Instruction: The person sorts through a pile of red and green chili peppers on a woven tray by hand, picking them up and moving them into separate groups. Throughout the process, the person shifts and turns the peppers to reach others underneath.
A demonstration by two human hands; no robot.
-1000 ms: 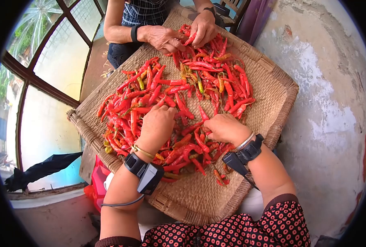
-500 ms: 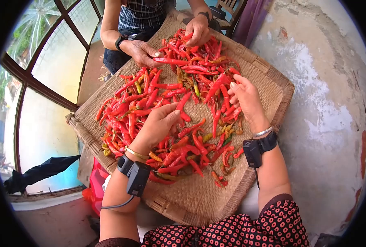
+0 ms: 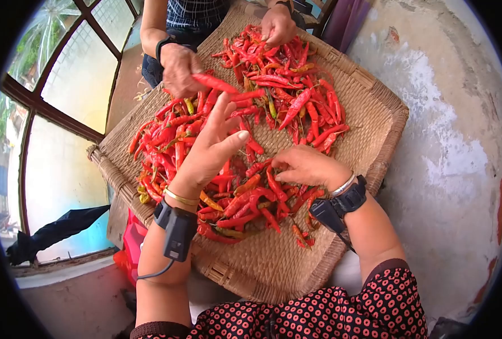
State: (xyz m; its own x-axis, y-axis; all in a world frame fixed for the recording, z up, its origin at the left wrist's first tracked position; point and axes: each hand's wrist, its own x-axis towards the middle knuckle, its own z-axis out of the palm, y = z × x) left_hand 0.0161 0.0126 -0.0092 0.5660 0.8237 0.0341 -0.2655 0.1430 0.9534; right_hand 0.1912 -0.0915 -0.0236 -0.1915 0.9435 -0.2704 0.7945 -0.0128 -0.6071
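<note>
Your left hand (image 3: 211, 144) spreads empty above peppers (image 3: 244, 208), which the tray rim (image 3: 391, 138) keeps inside; your right hand (image 3: 308, 168) curls, its grip hidden.

red chilies (image 3: 295, 108), some yellow-green, on a tan woven tray (image 3: 273, 265); near, a black garment (image 3: 319, 316) with pink rings; far, a white-checked dark top (image 3: 194, 13); right, a grey wall (image 3: 426, 220) patched white.

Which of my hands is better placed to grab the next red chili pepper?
Your bare right hand, probably: it curls low over the slender red chili peppers on the tan woven tray, while your bare left hand looks raised and spread open.
</note>
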